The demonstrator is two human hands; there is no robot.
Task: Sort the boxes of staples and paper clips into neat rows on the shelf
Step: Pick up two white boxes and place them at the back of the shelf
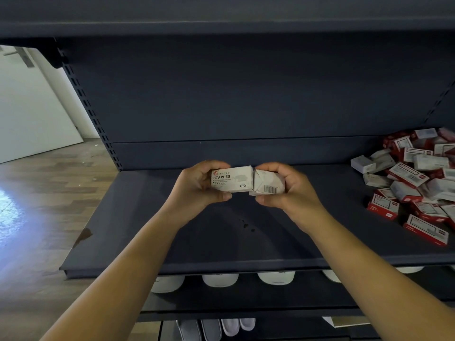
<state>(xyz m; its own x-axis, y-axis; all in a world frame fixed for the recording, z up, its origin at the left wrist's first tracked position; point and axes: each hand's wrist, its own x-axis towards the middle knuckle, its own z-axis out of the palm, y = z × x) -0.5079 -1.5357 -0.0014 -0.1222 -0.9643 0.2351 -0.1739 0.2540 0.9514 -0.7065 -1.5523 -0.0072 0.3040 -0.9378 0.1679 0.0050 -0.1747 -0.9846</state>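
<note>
My left hand (pixel 197 187) grips a white box printed STAPLES (pixel 232 179), held above the middle of the dark shelf (pixel 147 232). My right hand (pixel 288 187) grips a second white box (pixel 267 184) that shows a barcode and has a crumpled end. The two boxes meet end to end between my hands. A loose pile of red and white boxes (pixel 416 183) lies on the right end of the shelf.
The shelf's back panel (pixel 246 94) and an upper shelf (pixel 221 23) close in the space. White rounded items (pixel 220 279) sit on the shelf below. A wooden floor (pixel 44 193) and a white wall lie to the left.
</note>
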